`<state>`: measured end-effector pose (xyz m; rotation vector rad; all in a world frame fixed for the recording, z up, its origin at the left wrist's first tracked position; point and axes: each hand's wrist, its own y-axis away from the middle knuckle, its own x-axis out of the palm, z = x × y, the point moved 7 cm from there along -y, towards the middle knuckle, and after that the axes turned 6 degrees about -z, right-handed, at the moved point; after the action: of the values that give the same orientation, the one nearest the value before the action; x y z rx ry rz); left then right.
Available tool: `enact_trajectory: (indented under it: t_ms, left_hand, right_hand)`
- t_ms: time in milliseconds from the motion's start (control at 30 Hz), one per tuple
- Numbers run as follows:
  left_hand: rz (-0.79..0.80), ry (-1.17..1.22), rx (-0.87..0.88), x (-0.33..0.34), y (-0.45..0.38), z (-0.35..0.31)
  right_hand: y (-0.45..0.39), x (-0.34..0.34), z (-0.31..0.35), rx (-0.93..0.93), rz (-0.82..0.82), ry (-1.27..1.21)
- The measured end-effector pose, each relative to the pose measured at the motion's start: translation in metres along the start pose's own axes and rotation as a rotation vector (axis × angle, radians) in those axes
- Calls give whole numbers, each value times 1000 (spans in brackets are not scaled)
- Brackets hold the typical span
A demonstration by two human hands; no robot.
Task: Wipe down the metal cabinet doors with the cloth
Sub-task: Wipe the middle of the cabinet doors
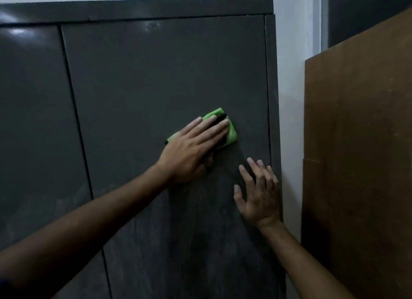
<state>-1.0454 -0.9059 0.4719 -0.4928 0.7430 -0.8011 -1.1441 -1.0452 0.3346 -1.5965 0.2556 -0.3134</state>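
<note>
Our right hand [258, 194] lies spread and flat low on the right cabinet door [160, 80] near its outer edge, while just above it our left hand [191, 151] presses the green cloth [230, 131] with straight fingers against that door, beside a brown board [361, 142].

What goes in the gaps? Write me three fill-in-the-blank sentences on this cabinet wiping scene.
The left hand presses a folded ____ microfibre cloth against the dark grey metal cabinet door.
The right hand rests with ____ fingers on that door.
A flat ____ wooden board leans right of the cabinet.

Missing words: green; spread; brown
</note>
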Motion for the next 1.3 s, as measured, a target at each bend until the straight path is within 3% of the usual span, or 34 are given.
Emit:
enact_trajectory:
  t_ms: [167, 233, 333, 367, 467, 533, 700, 733, 833, 867, 900, 1033, 1200, 1300]
  left_hand:
    - [182, 14, 340, 18, 31, -29]
    - [117, 21, 268, 9, 24, -12]
    - [-27, 11, -49, 5, 24, -12]
    - [-32, 24, -64, 12, 30, -27]
    - [123, 7, 259, 36, 52, -77]
    - [154, 19, 318, 36, 49, -74]
    - [-15, 58, -125, 39, 25, -74]
    - [20, 44, -62, 48, 27, -89]
    - [278, -7, 372, 74, 41, -120]
    - [308, -20, 427, 73, 36, -114]
    - [284, -17, 403, 71, 24, -105]
    - [19, 20, -52, 49, -24, -87]
    - [328, 102, 229, 78, -20, -127]
    - [261, 492, 13, 54, -29, -115]
  right_hand:
    - [-4, -8, 2, 9, 67, -1]
    - [-6, -13, 3, 29, 81, -52]
    - [-8, -25, -7, 107, 35, -111]
    - [-8, -29, -13, 156, 13, -108]
    - [-1, -41, -33, 290, -31, -74]
    - [9, -47, -43, 359, -29, -62]
    - [35, -56, -60, 591, -36, -85]
    - [39, -58, -61, 609, -34, -90]
    - [48, -64, -64, 596, -17, -86]
    - [51, -66, -65, 583, -10, -84]
    - [54, -67, -66, 577, -3, -85]
    - [63, -64, -63, 634, 20, -119]
    - [42, -71, -48, 657, -36, -256]
    - [22, -61, -16, 645, -7, -322]
